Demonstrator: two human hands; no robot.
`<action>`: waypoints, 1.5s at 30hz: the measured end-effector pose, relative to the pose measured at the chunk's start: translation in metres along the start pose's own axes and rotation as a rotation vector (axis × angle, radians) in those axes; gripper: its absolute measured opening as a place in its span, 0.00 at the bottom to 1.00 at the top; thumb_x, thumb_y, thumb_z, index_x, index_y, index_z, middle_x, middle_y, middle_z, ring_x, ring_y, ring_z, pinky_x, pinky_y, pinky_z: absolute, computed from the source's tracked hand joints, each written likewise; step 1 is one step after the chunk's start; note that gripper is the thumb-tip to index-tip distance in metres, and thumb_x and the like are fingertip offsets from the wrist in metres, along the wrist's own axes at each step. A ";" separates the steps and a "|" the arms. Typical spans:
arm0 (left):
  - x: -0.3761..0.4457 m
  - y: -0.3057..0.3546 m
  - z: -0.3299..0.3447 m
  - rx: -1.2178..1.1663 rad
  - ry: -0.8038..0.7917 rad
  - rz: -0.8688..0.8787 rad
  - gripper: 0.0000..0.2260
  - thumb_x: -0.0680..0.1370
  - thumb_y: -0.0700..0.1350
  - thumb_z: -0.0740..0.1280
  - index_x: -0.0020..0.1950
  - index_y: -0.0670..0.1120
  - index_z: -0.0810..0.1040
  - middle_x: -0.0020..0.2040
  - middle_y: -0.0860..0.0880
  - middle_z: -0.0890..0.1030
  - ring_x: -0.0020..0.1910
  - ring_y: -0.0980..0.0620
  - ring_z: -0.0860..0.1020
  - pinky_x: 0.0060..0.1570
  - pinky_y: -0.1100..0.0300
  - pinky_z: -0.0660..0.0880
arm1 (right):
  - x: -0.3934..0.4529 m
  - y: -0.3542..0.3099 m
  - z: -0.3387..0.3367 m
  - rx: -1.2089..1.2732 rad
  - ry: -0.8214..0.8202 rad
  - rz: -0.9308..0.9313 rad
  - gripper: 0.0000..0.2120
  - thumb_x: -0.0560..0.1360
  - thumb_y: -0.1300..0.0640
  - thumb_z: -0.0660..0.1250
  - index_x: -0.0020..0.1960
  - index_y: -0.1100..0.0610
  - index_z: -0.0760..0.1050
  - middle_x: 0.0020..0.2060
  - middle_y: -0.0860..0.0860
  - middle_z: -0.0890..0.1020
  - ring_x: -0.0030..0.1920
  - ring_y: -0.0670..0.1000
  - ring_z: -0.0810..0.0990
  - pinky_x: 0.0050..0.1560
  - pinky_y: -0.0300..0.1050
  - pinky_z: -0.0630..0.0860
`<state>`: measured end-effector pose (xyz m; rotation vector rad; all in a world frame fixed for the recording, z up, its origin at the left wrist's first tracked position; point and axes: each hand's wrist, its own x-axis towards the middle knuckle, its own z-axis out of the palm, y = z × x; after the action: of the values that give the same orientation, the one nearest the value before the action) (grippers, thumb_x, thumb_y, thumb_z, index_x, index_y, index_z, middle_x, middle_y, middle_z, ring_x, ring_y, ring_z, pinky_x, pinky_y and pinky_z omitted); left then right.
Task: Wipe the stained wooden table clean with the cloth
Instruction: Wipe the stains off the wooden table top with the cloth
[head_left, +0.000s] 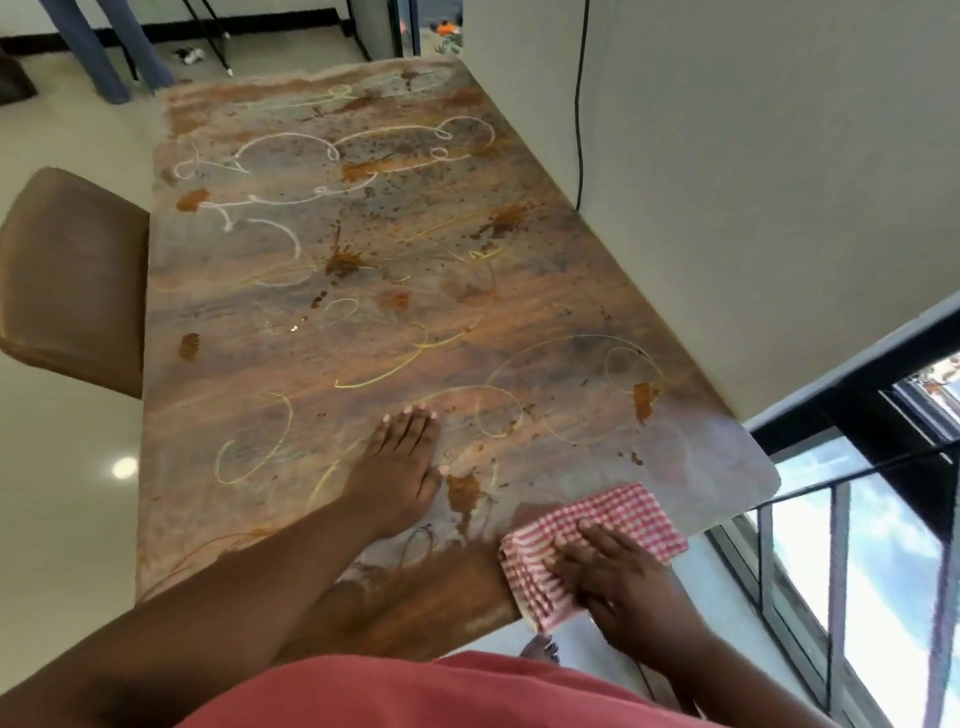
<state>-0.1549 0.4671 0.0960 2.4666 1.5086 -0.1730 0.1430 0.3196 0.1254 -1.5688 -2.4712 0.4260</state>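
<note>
The long wooden table (291, 332) runs away from me, covered with orange-brown splatters, dark specks and looping white and yellow chalk-like lines. A paler, cleaner patch shows at its near right corner. My left hand (400, 467) lies flat on the tabletop with straight fingers, near the front middle. A red-and-white checked cloth (618, 519) sits folded at the near right edge. My right hand (618, 577) presses down on the cloth with spread, flat fingers. An orange stain (462, 493) lies between my two hands.
A brown padded chair (67, 275) is tucked against the table's left side. A pale wall (753, 182) with a black cable (579, 114) borders the right side. Glass panes with dark frames (841, 571) are at lower right. A person's legs (104, 47) stand beyond the far end.
</note>
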 end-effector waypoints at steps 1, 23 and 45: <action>0.004 0.005 -0.002 -0.004 0.010 -0.005 0.31 0.81 0.59 0.41 0.79 0.45 0.39 0.79 0.45 0.39 0.73 0.53 0.30 0.67 0.58 0.23 | -0.001 0.014 -0.006 -0.002 0.022 0.021 0.19 0.66 0.55 0.70 0.57 0.45 0.81 0.57 0.45 0.82 0.60 0.53 0.79 0.61 0.55 0.72; 0.082 0.092 -0.030 -0.012 -0.042 -0.083 0.36 0.81 0.62 0.53 0.79 0.47 0.39 0.80 0.44 0.39 0.77 0.45 0.36 0.71 0.49 0.30 | 0.043 0.074 -0.030 0.191 0.070 0.281 0.11 0.75 0.51 0.69 0.56 0.49 0.82 0.61 0.50 0.79 0.68 0.59 0.71 0.69 0.54 0.62; 0.095 0.098 -0.041 -0.107 -0.130 -0.307 0.50 0.74 0.67 0.64 0.77 0.47 0.32 0.77 0.43 0.30 0.75 0.42 0.30 0.69 0.44 0.27 | 0.033 0.001 -0.002 0.125 -0.076 -0.258 0.07 0.70 0.43 0.68 0.45 0.40 0.82 0.54 0.39 0.82 0.61 0.50 0.78 0.61 0.54 0.73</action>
<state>-0.0250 0.5173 0.1286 2.0884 1.7808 -0.2932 0.1303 0.3499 0.1274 -1.1876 -2.6005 0.5935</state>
